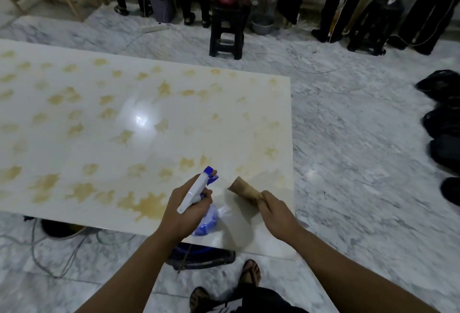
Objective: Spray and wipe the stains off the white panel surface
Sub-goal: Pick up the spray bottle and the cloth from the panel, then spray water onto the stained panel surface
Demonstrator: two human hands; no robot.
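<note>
- White panel [139, 123]: lies flat above the marble floor [361, 138], filling the left and centre of the view. Its long axis runs left to right; the right edge and near edge meet at a corner just beside the person's hands.
- Stains [146, 203]: yellow-brown blotches spread over nearly the whole panel. The densest patch lies along the near edge, directly left of the left hand. The near right corner looks mostly clean.
- Open room: the panel surface carries no loose objects, so strokes leftward and away from the body are unobstructed. A black stool [226, 31] and standing people are well apart, beyond the far edge.
- Spray bottle [196, 194]: gripped in the left hand [185, 210], fingers curled round the neck, one finger near the trigger. Nozzle points up and away, toward the stained field.
- Cloth [245, 190]: rolled, soiled, clamped in the right hand [276, 213], its free end pointing up-left, held over the panel; contact cannot be told.
- Judgement: spray comes first; the left hand is nearer the stains.
</note>
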